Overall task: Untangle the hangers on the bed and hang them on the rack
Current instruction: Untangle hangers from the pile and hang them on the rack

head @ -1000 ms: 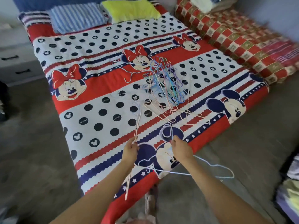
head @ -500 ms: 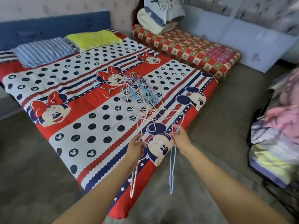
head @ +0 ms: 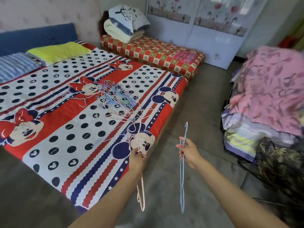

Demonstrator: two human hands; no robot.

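Note:
A tangled pile of thin wire hangers (head: 116,96), blue, pink and white, lies in the middle of the cartoon-print bed (head: 49,153). My left hand (head: 137,157) grips a pale pink hanger (head: 142,195) that dangles below it at the bed's near corner. My right hand (head: 189,152) holds a light blue hanger (head: 182,186) by its neck, hook pointing up, over the floor to the right of the bed. The two held hangers are apart from each other. No bare rack rail is visible.
A second low bed (head: 153,51) with a red checked cover and stacked bedding stands behind. A wardrobe (head: 205,30) lines the far wall. At right a pile of clothes and blankets (head: 269,99) sits over a dark frame. Grey floor runs between them.
The view has swung right and up. My right hand has pulled the blue hanger away from the bed, apart from the pink one. My left hand has stayed near the bed corner.

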